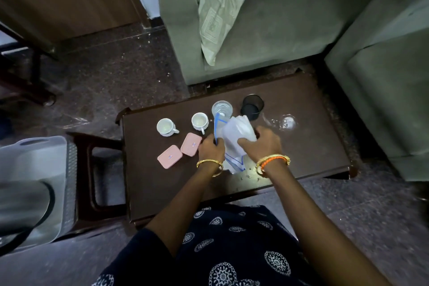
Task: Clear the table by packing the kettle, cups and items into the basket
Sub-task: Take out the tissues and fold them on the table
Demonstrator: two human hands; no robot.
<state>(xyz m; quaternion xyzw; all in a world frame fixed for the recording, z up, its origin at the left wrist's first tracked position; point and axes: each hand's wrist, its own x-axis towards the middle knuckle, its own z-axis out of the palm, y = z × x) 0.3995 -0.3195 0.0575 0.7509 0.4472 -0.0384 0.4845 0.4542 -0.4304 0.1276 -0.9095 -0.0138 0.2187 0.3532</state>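
A green sofa (278,25) with a patterned cushion (216,7) is seen behind a dark wooden tabletop (301,146). At the far left, a pale grey basket (34,158) is set on a dark stool (99,169), well apart from the things on the tabletop, and a kettle (23,206) is seen inside it. A clear plastic bag with blue edging (234,141) is gripped near the middle of the tabletop by both hands: the left hand (211,151) is clamped on its blue edge, the right hand (262,144) is closed round its bunched top. Just behind the bag, a clear glass (221,108) and a black mesh cup (253,105) are stood. Left of the hands, two white cups (166,126) (199,121) are placed upright, with two pink lidded boxes (191,144) (169,157) lying just in front of them, side by side
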